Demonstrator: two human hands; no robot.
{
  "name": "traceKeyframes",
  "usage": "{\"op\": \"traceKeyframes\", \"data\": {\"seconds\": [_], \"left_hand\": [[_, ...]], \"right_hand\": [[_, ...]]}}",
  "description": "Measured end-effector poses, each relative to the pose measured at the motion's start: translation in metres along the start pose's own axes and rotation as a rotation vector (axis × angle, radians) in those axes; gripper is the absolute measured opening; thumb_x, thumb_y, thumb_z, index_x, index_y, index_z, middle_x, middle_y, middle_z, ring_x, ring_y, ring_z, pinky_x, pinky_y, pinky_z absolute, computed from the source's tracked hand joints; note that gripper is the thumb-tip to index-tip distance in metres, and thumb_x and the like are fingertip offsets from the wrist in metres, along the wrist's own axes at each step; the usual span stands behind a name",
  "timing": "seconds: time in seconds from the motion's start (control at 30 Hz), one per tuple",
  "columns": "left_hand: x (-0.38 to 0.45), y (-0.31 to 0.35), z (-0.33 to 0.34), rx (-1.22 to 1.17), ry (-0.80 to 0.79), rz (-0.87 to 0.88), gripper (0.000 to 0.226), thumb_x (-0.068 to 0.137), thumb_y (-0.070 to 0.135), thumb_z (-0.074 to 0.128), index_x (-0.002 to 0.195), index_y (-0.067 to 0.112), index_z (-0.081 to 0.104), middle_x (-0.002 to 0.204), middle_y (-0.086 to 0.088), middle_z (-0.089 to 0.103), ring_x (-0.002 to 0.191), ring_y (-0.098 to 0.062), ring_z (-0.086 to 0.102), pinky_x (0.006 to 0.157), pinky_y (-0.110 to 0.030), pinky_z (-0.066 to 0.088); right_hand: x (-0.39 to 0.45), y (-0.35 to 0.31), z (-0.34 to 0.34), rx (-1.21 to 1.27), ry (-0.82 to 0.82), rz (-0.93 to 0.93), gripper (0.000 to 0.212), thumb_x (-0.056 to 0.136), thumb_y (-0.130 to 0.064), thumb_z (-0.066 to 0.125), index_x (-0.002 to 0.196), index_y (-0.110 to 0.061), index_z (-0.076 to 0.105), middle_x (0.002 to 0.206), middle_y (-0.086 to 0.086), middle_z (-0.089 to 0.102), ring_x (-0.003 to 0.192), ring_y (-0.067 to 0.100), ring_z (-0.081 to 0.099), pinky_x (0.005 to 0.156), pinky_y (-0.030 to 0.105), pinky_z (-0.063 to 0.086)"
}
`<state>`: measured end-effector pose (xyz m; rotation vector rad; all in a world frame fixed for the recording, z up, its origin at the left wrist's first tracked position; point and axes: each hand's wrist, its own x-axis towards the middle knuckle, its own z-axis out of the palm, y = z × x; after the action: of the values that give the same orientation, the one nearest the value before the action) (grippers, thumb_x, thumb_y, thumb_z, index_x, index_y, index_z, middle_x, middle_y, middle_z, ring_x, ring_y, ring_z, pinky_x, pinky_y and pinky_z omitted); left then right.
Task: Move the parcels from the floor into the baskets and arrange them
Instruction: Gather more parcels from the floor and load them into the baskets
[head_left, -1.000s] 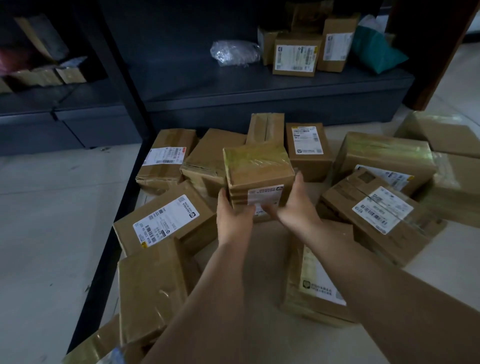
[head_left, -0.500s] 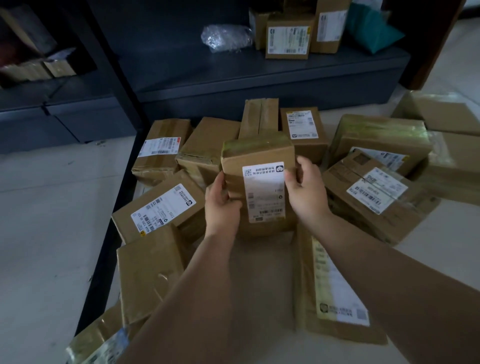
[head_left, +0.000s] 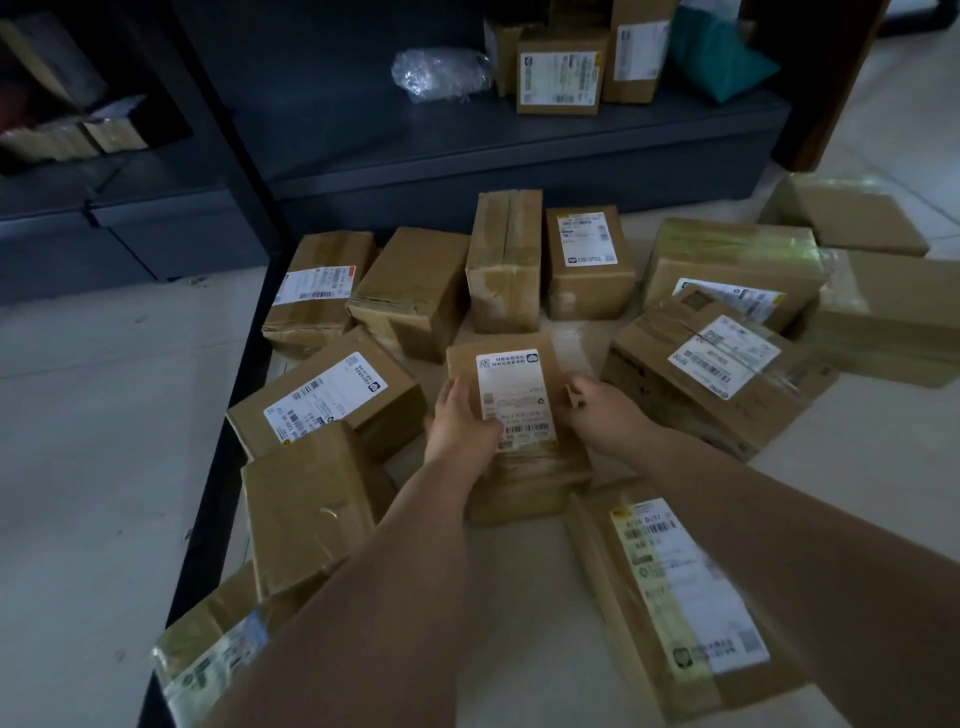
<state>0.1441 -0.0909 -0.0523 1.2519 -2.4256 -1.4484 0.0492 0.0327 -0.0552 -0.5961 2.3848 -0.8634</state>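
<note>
**Both hands on one parcel, label side up**

The left hand (head_left: 460, 426) and the right hand (head_left: 602, 410) hold the same parcel (head_left: 511, 431) from its two sides, with fingers curled round the edges, so each grip is grasping the box, not released. The thumb of the left hand lies on the white label (head_left: 514, 400). The label faces up toward the person, prob. so that it can be read before sorting. The bottom of the box seems to rest on the pale surface (head_left: 519, 597) in the middle of the pile, or just above it; I cannot tell which.

Around it lie approx. a dozen other brown parcels in a loose ring: a labelled box (head_left: 327, 400) just beside on the left, a taped box (head_left: 504, 260) behind, a big labelled box (head_left: 711, 374) near on the right, and a long one (head_left: 680, 603) under the right forearm.

No basket is clearly visible. A dark frame edge (head_left: 223, 415) runs along the left of the pile; maybe it belongs to a container, but this is not sure. The dark shelf (head_left: 519, 135) behind carries a few more boxes, a clear plastic bag (head_left: 441, 73) and a teal bag (head_left: 722, 57).
</note>
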Motion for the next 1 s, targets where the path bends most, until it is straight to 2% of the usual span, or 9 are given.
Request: {"op": "traceKeyframes", "data": {"seconds": [0.07, 0.17, 0.33, 0.43, 0.57, 0.67, 0.8, 0.93, 1.0], "left_hand": [[-0.001, 0.002, -0.004, 0.047, 0.069, 0.007, 0.067, 0.082, 0.013, 0.058, 0.141, 0.031, 0.033, 0.143, -0.001, 0.038, 0.132, -0.026, 0.033, 0.103, -0.045, 0.039], [-0.005, 0.014, -0.009, 0.006, 0.076, 0.054, 0.055, 0.082, 0.018, 0.060, 0.132, 0.028, 0.042, 0.128, -0.001, 0.051, 0.106, -0.020, 0.054, 0.078, -0.034, 0.049], [-0.037, 0.012, 0.011, 0.437, -0.280, 0.198, 0.034, 0.088, 0.025, 0.056, 0.120, 0.019, 0.052, 0.118, -0.002, 0.056, 0.099, -0.020, 0.056, 0.084, -0.031, 0.048], [-0.064, 0.012, 0.029, 0.553, -0.374, 0.232, 0.027, 0.089, 0.026, 0.055, 0.113, 0.013, 0.057, 0.118, -0.007, 0.057, 0.099, -0.019, 0.053, 0.080, -0.026, 0.041], [-0.095, 0.015, 0.049, 0.507, -0.361, 0.192, 0.035, 0.089, 0.033, 0.054, 0.118, 0.014, 0.055, 0.112, 0.001, 0.054, 0.110, -0.022, 0.055, 0.087, -0.026, 0.043], [-0.119, 0.010, 0.066, 0.385, -0.546, -0.109, 0.042, 0.091, 0.033, 0.052, 0.129, 0.014, 0.047, 0.126, -0.007, 0.054, 0.108, -0.026, 0.057, 0.084, -0.032, 0.047], [-0.132, 0.006, 0.087, 0.151, -0.488, -0.191, 0.054, 0.086, 0.021, 0.059, 0.134, 0.014, 0.036, 0.128, -0.010, 0.053, 0.108, -0.028, 0.056, 0.080, -0.039, 0.050], [-0.132, 0.013, 0.098, 0.013, -0.328, -0.044, 0.058, 0.082, 0.027, 0.063, 0.130, 0.018, 0.031, 0.106, -0.001, 0.061, 0.094, -0.022, 0.062, 0.073, -0.032, 0.050], [-0.132, 0.027, 0.098, -0.097, -0.282, 0.046, 0.053, 0.082, 0.031, 0.062, 0.127, 0.020, 0.035, 0.092, 0.009, 0.059, 0.084, -0.014, 0.060, 0.064, -0.023, 0.045]], "right_hand": [[-0.008, 0.005, -0.008, -0.033, -0.023, -0.002, 0.048, 0.093, -0.023, 0.052, 0.139, -0.015, 0.041, 0.141, 0.009, 0.048, 0.126, 0.026, 0.046, 0.098, 0.033, 0.037], [-0.017, 0.011, -0.031, -0.072, -0.015, 0.020, 0.050, 0.093, -0.021, 0.052, 0.141, -0.013, 0.038, 0.144, 0.010, 0.044, 0.129, 0.026, 0.042, 0.092, 0.027, 0.036], [-0.041, 0.029, -0.062, -0.220, -0.016, -0.008, 0.041, 0.090, -0.024, 0.057, 0.128, -0.009, 0.051, 0.127, 0.012, 0.056, 0.116, 0.026, 0.051, 0.081, 0.026, 0.036], [-0.064, 0.047, -0.066, -0.317, -0.066, 0.025, 0.040, 0.087, -0.031, 0.060, 0.122, -0.014, 0.053, 0.112, 0.007, 0.058, 0.101, 0.020, 0.054, 0.073, 0.025, 0.035], [-0.089, 0.070, -0.055, -0.334, -0.158, 0.095, 0.036, 0.086, -0.034, 0.060, 0.110, -0.008, 0.058, 0.107, 0.012, 0.064, 0.083, 0.019, 0.057, 0.065, 0.024, 0.039], [-0.104, 0.082, -0.043, -0.243, -0.225, 0.178, 0.010, 0.085, -0.028, 0.064, 0.086, -0.019, 0.062, 0.087, 0.001, 0.066, 0.069, 0.008, 0.058, 0.052, 0.017, 0.045], [-0.111, 0.088, -0.034, -0.142, -0.139, 0.240, 0.039, 0.089, -0.019, 0.061, 0.124, -0.005, 0.050, 0.118, 0.010, 0.061, 0.106, 0.026, 0.060, 0.078, 0.028, 0.048], [-0.100, 0.076, -0.065, -0.071, 0.105, 0.219, 0.049, 0.092, -0.025, 0.056, 0.134, -0.008, 0.040, 0.129, 0.013, 0.054, 0.116, 0.030, 0.053, 0.088, 0.032, 0.041], [-0.090, 0.057, -0.094, -0.085, 0.200, 0.183, 0.046, 0.090, -0.026, 0.059, 0.130, -0.010, 0.045, 0.124, 0.013, 0.057, 0.110, 0.030, 0.055, 0.081, 0.028, 0.038]]}}
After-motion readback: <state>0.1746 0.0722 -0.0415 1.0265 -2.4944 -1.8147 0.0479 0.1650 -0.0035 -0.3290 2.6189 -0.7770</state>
